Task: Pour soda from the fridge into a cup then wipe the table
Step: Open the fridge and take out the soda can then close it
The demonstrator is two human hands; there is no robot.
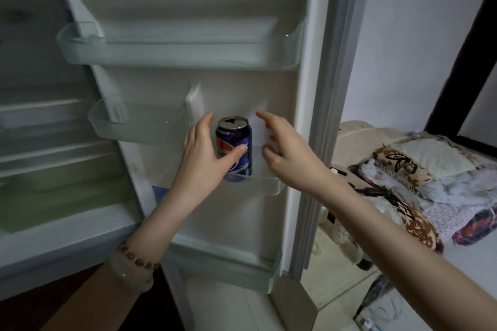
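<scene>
A blue soda can point(234, 142), its top opened, stands upright in the small clear shelf point(269, 185) on the inside of the open fridge door point(242, 83). My left hand point(200, 153) wraps the can from the left, with the thumb lying across its front and the fingers reaching up along its left side. My right hand point(285, 148) hovers just right of the can with fingers spread and loosely bent. It holds nothing and does not touch the can.
Two more clear door shelves point(177, 48) hang above and to the left. The fridge interior point(40, 129) with its racks lies at the left. At the right, folded patterned blankets point(430, 183) sit on a low surface, beside a dark post point(457, 62).
</scene>
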